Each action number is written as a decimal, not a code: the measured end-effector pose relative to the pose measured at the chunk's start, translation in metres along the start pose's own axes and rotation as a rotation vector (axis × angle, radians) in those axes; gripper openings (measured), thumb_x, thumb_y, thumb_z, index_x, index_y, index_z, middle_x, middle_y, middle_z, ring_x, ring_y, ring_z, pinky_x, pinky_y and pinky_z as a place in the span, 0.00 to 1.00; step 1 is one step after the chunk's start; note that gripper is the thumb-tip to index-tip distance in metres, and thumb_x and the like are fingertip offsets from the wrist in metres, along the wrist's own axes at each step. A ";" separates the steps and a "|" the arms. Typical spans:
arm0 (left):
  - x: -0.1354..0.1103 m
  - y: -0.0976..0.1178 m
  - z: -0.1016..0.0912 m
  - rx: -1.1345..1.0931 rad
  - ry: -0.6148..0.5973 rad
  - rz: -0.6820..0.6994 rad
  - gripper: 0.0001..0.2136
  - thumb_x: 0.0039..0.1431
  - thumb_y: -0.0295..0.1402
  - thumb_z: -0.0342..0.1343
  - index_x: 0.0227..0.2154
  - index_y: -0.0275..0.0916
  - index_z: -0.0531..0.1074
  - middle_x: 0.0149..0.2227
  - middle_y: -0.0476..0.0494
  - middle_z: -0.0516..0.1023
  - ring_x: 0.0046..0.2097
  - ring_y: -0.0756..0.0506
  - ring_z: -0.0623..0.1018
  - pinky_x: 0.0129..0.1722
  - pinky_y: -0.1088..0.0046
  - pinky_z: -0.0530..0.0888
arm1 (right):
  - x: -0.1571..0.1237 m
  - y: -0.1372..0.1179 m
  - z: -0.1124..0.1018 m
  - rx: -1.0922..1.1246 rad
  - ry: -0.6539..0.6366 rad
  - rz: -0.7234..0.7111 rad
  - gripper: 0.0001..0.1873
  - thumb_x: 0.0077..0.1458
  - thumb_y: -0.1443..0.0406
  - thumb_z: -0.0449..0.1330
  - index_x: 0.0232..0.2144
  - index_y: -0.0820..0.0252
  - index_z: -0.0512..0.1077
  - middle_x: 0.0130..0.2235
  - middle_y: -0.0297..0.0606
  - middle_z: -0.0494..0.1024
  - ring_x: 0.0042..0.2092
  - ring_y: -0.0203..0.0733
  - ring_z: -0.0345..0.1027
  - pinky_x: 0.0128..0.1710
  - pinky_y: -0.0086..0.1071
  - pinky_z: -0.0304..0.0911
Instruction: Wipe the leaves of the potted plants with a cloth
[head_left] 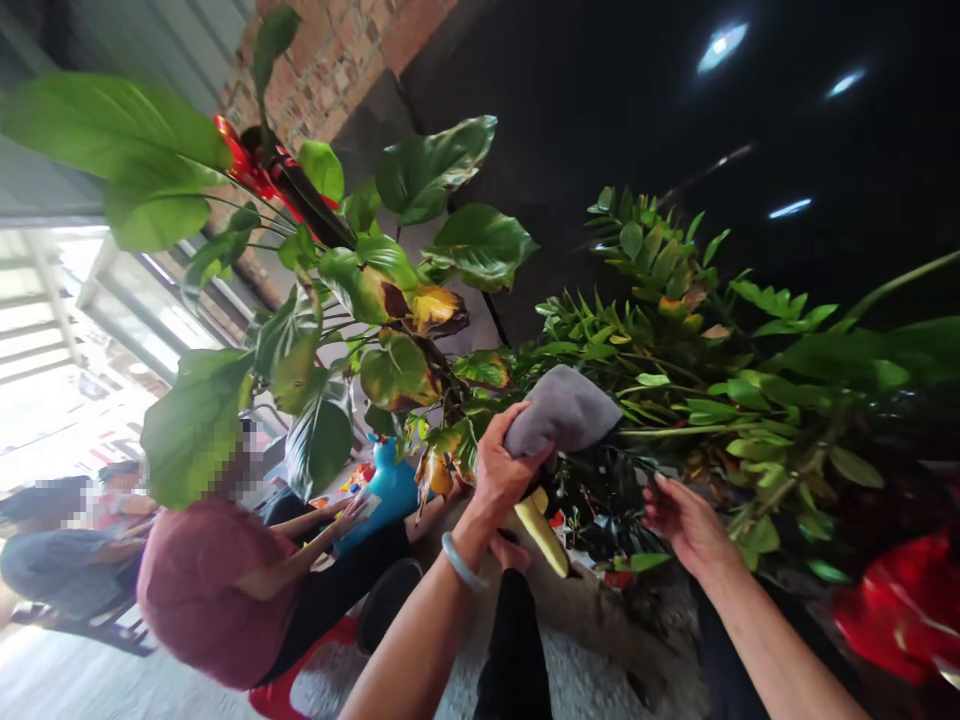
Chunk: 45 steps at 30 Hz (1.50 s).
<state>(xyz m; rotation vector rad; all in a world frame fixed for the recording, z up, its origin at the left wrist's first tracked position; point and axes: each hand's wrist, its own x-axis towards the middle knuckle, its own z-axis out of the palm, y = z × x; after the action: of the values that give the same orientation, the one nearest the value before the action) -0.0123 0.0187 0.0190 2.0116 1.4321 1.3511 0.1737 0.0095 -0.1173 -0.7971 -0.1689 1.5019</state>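
My left hand point(504, 462), with a pale bracelet point(463, 563) at the wrist, is closed on a grey cloth point(564, 412) in front of the plants. To the right and lower, my right hand point(694, 525) has its fingers curled in beside dark foliage point(604, 500); what lies between the fingertips is too small to make out. Below the cloth hangs a long yellow piece point(541, 532), whose kind I cannot tell. A leafy green plant point(675, 370) spreads behind both hands. Left of the cloth stands a broad-leaved plant point(397, 370), some leaves browned and yellowed.
A person in a pinkish shirt point(217, 590) sits at left on a red stool point(304, 680), near a blue toy animal point(386, 490). Another person point(56, 550) sits farther left. A shiny red object point(904, 610) is at lower right. A dark glossy surface point(600, 100) rises behind the plants.
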 end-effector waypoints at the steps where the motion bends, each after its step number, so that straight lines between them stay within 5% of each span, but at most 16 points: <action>1: -0.001 -0.005 0.006 0.013 0.000 -0.013 0.25 0.40 0.30 0.64 0.46 0.39 0.74 0.46 0.44 0.78 0.49 0.42 0.76 0.52 0.65 0.70 | 0.000 0.001 0.001 0.002 -0.005 -0.003 0.12 0.29 0.66 0.70 0.15 0.58 0.70 0.15 0.30 0.74 0.14 0.32 0.63 0.12 0.25 0.63; 4: -0.020 -0.022 0.015 0.117 -0.169 -0.079 0.23 0.37 0.26 0.64 0.42 0.41 0.77 0.42 0.45 0.80 0.44 0.42 0.77 0.49 0.65 0.72 | 0.002 0.002 -0.002 -0.025 -0.014 0.007 0.11 0.31 0.66 0.70 0.16 0.58 0.69 0.15 0.30 0.75 0.14 0.32 0.64 0.13 0.25 0.63; 8: -0.038 -0.022 -0.001 0.122 -0.332 -0.067 0.23 0.35 0.27 0.66 0.41 0.41 0.78 0.40 0.45 0.81 0.43 0.42 0.78 0.46 0.66 0.74 | 0.010 0.001 -0.012 -0.087 -0.007 0.057 0.09 0.35 0.67 0.68 0.17 0.58 0.70 0.16 0.30 0.75 0.15 0.34 0.64 0.13 0.26 0.63; 12: -0.007 -0.003 -0.010 0.033 -0.067 0.046 0.23 0.41 0.32 0.65 0.45 0.40 0.75 0.45 0.44 0.79 0.47 0.42 0.76 0.49 0.66 0.71 | 0.012 0.002 -0.014 -0.082 -0.007 0.038 0.09 0.36 0.67 0.68 0.18 0.57 0.69 0.16 0.30 0.75 0.15 0.34 0.65 0.14 0.27 0.64; 16: 0.015 -0.012 0.009 0.049 0.073 0.099 0.24 0.44 0.30 0.62 0.48 0.39 0.73 0.47 0.42 0.76 0.49 0.42 0.75 0.52 0.65 0.70 | 0.007 0.003 -0.007 -0.064 -0.022 0.004 0.11 0.35 0.66 0.69 0.18 0.56 0.69 0.16 0.29 0.74 0.15 0.33 0.64 0.13 0.26 0.63; 20: -0.017 -0.037 0.015 0.146 -0.258 0.060 0.21 0.43 0.27 0.59 0.45 0.40 0.76 0.43 0.42 0.79 0.45 0.42 0.77 0.49 0.64 0.73 | 0.005 0.003 -0.006 -0.075 0.021 0.020 0.11 0.33 0.66 0.69 0.17 0.57 0.69 0.15 0.29 0.74 0.14 0.32 0.63 0.12 0.25 0.62; 22: -0.035 -0.038 0.003 0.164 -0.431 0.083 0.21 0.44 0.27 0.59 0.45 0.42 0.76 0.43 0.43 0.79 0.44 0.42 0.77 0.47 0.66 0.74 | 0.006 0.002 -0.008 -0.084 0.037 0.032 0.10 0.33 0.66 0.69 0.17 0.57 0.69 0.15 0.29 0.74 0.14 0.33 0.63 0.12 0.25 0.62; 24: -0.042 -0.032 -0.012 0.154 -0.468 0.115 0.20 0.45 0.27 0.58 0.44 0.43 0.76 0.43 0.44 0.79 0.45 0.43 0.78 0.47 0.67 0.74 | 0.006 0.001 -0.009 -0.090 0.038 0.040 0.10 0.34 0.67 0.69 0.17 0.57 0.69 0.15 0.29 0.74 0.14 0.33 0.63 0.12 0.25 0.62; 27: -0.028 -0.019 -0.024 0.095 -0.244 0.145 0.19 0.47 0.30 0.59 0.45 0.40 0.76 0.44 0.42 0.79 0.46 0.42 0.77 0.48 0.66 0.73 | 0.004 0.001 -0.007 -0.092 0.012 0.033 0.11 0.34 0.66 0.69 0.17 0.57 0.69 0.15 0.29 0.75 0.14 0.33 0.63 0.12 0.25 0.62; 31: -0.016 -0.024 -0.010 0.031 0.034 0.039 0.23 0.44 0.31 0.62 0.47 0.37 0.74 0.46 0.41 0.77 0.48 0.41 0.76 0.50 0.63 0.72 | -0.001 0.007 0.000 -0.123 -0.060 0.003 0.12 0.30 0.63 0.72 0.16 0.58 0.71 0.16 0.30 0.74 0.15 0.33 0.64 0.13 0.25 0.63; 35: -0.046 -0.040 -0.002 0.088 -0.255 -0.043 0.21 0.41 0.26 0.61 0.43 0.40 0.76 0.42 0.44 0.80 0.45 0.42 0.77 0.49 0.64 0.73 | -0.001 0.011 -0.001 -0.181 -0.075 0.009 0.13 0.29 0.62 0.72 0.14 0.60 0.71 0.15 0.32 0.74 0.16 0.34 0.65 0.14 0.27 0.64; 38: -0.062 -0.035 -0.019 0.072 -0.371 0.018 0.18 0.45 0.29 0.60 0.43 0.41 0.77 0.41 0.43 0.80 0.44 0.43 0.78 0.47 0.66 0.73 | 0.001 0.009 -0.005 -0.154 -0.091 0.003 0.12 0.30 0.62 0.72 0.16 0.59 0.71 0.16 0.32 0.75 0.17 0.35 0.65 0.16 0.28 0.65; 42: -0.043 -0.019 -0.042 0.066 -0.029 0.018 0.20 0.45 0.34 0.63 0.44 0.40 0.75 0.45 0.43 0.79 0.47 0.41 0.76 0.50 0.65 0.72 | 0.004 0.009 -0.008 -0.086 -0.102 -0.014 0.11 0.33 0.64 0.71 0.17 0.57 0.71 0.18 0.32 0.75 0.18 0.35 0.65 0.17 0.29 0.65; 45: -0.028 -0.023 -0.038 0.056 0.173 -0.040 0.22 0.45 0.35 0.62 0.46 0.39 0.74 0.46 0.43 0.78 0.48 0.41 0.76 0.50 0.64 0.71 | 0.005 0.012 -0.005 -0.071 -0.103 -0.004 0.11 0.32 0.65 0.71 0.17 0.57 0.71 0.17 0.31 0.74 0.17 0.35 0.65 0.17 0.29 0.64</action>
<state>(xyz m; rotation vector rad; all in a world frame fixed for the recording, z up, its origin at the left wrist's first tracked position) -0.0582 -0.0044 0.0080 1.9296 1.5920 1.5152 0.1673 0.0105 -0.1296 -0.7758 -0.3025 1.5409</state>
